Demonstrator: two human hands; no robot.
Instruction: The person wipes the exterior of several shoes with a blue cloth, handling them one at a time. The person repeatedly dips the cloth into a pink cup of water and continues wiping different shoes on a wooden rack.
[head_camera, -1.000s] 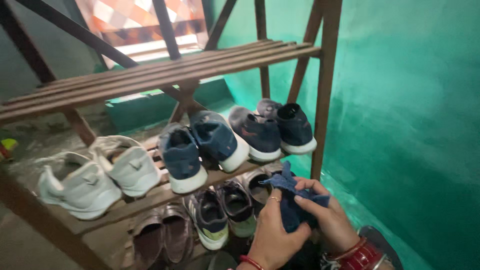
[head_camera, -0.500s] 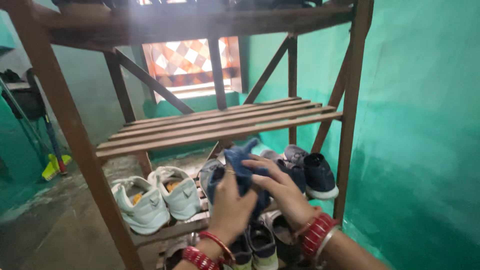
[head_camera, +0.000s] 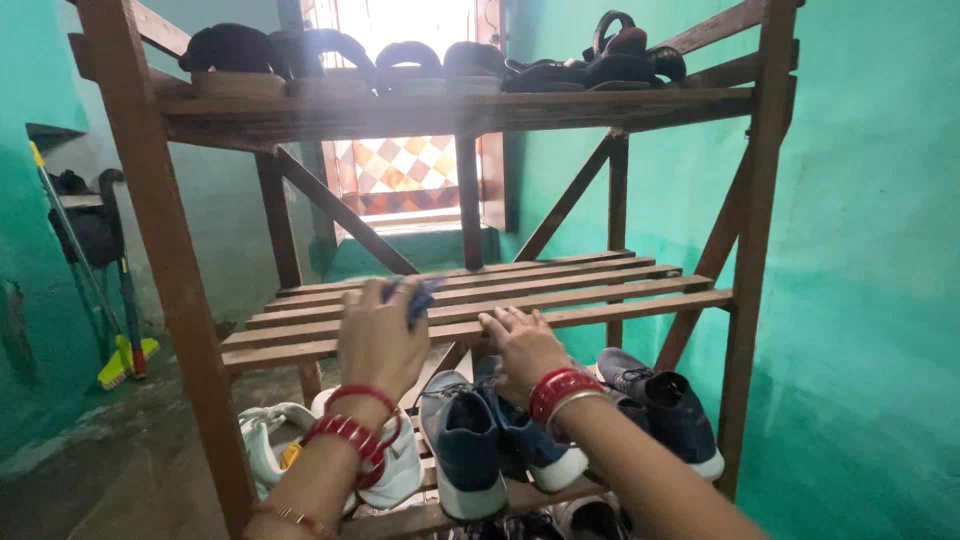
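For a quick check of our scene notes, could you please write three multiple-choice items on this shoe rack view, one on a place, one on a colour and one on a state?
1. Where does the blue cloth lie?
A. on the middle slatted shelf, under the left hand
B. on the top shelf among the sandals
C. on the floor by the broom

2. What colour is the wall to the right of the rack?
A. white
B. green
C. brick red

3. How does the right hand stand?
A. closed around a dark blue shoe
B. raised to the top shelf
C. fingers resting on the front slat of the middle shelf, holding nothing

Answers: 1 A, the cloth shows between the left fingers on the slats; 2 B, the painted surface is green; 3 C, the fingers lie on the wood edge above the dark blue shoes.
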